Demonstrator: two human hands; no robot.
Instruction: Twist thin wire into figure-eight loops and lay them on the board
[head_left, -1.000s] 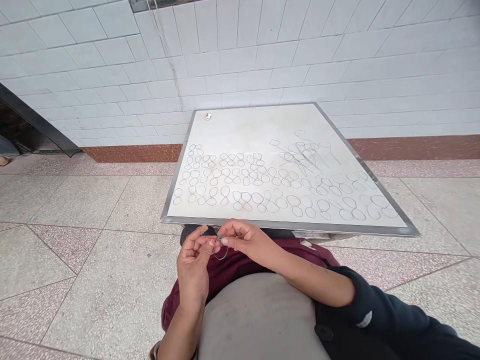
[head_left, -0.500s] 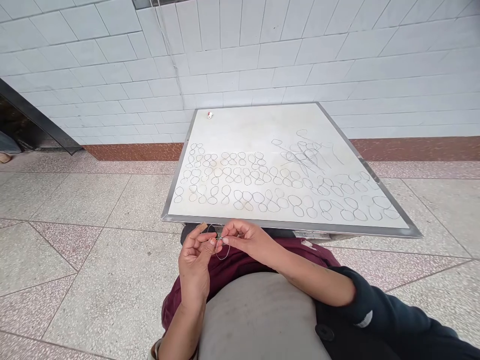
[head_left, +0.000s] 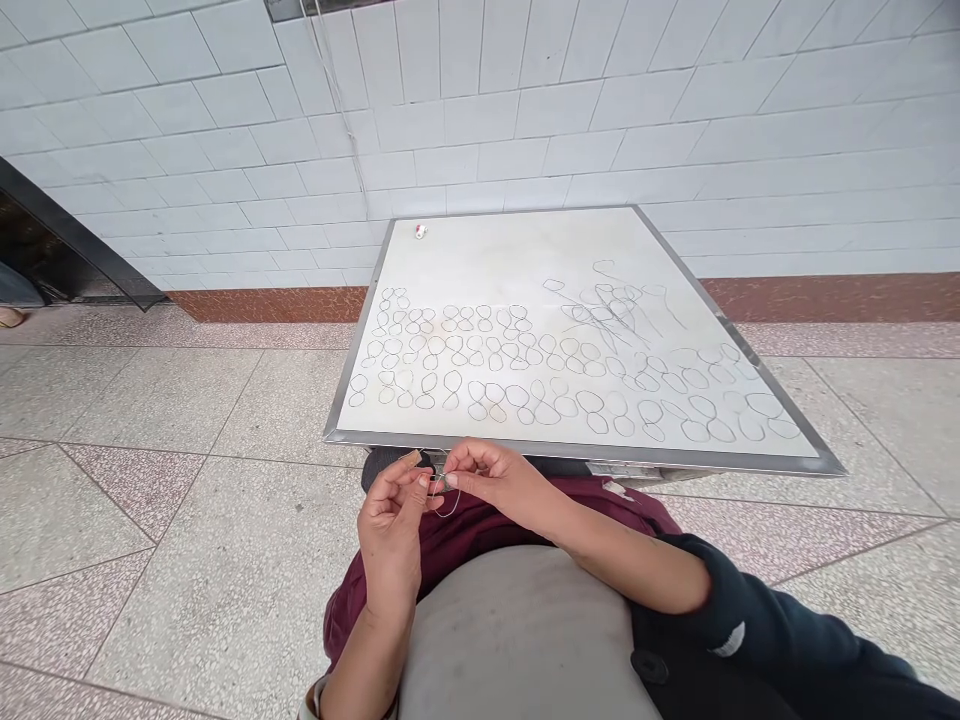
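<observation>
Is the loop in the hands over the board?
No, the thin loop, pinched by the left hand and right hand, shows against maroon cloth, nearer than the board.

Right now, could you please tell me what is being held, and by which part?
The left hand and right hand pinch a thin, pale, wire-like strand above where it loops down; exact contact is hidden.

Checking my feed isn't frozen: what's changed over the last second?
Very little: the left hand's forefinger has edged slightly toward the right hand. Nothing was visibly taken up or let go; both hands' fingertips stay at the wire. The board and its loops look unchanged.
</observation>
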